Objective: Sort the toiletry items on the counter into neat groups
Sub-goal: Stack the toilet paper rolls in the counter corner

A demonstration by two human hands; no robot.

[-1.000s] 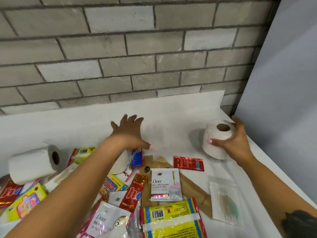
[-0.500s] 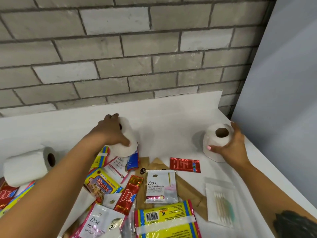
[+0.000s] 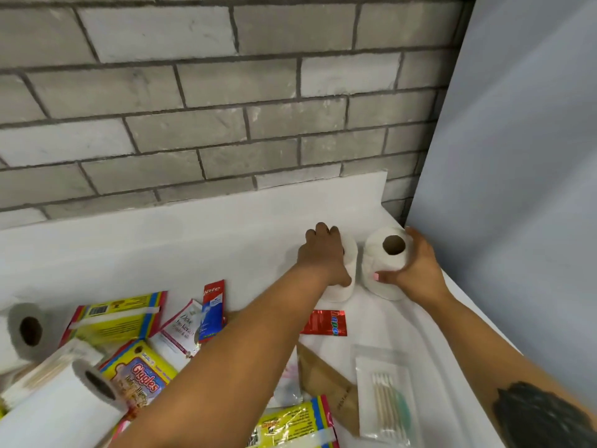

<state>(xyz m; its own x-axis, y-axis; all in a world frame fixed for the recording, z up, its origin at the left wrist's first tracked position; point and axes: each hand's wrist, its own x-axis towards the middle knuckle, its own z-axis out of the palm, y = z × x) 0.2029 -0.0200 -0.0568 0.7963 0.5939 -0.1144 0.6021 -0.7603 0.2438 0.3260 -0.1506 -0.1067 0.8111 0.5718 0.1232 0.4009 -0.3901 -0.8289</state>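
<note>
Toiletry pile: heaped at seven to nine o'clock on the white counter (image 3: pixel 193 240), nearest the camera, not yet grouped.
Nearest items: a paper roll (image 3: pixel 61 412) lying on its side at the bottom left, with a yellow Giggles pack (image 3: pixel 142 376) just beside it and a second striped yellow pack (image 3: pixel 290 425) at six o'clock.
Cotton swab pouch: clear bag (image 3: pixel 386 399) at five o'clock, lying flat and apart from the heap, next to a brown paper sleeve (image 3: pixel 326 389).
Middle band: a Dove sachet (image 3: pixel 181 328) and a red-and-blue toothpaste box (image 3: pixel 211 312) overlap at nine o'clock; a red sachet (image 3: pixel 324 323) lies alone at the centre.
Third roll: another toilet roll (image 3: pixel 22 334) on its side at the far left edge, probably waiting to join the others.
Left hand (image 3: pixel 323 253): reaches across the pile to one o'clock, fingers curled down over the left toilet roll (image 3: pixel 347 270), apparently setting it upright.
Right hand (image 3: pixel 416 270): wrapped round the right toilet roll (image 3: pixel 384 263), thumb in front and fingers behind, likely steadying it so the newcomer can sit close.
Roll group: both stand on end in the far right corner, just beside each other with a narrow gap, core of the right one facing up.
Why there: the corner by the brick wall (image 3: pixel 226 108) keeps the tall rolls out of the way of the flat packets.
</note>
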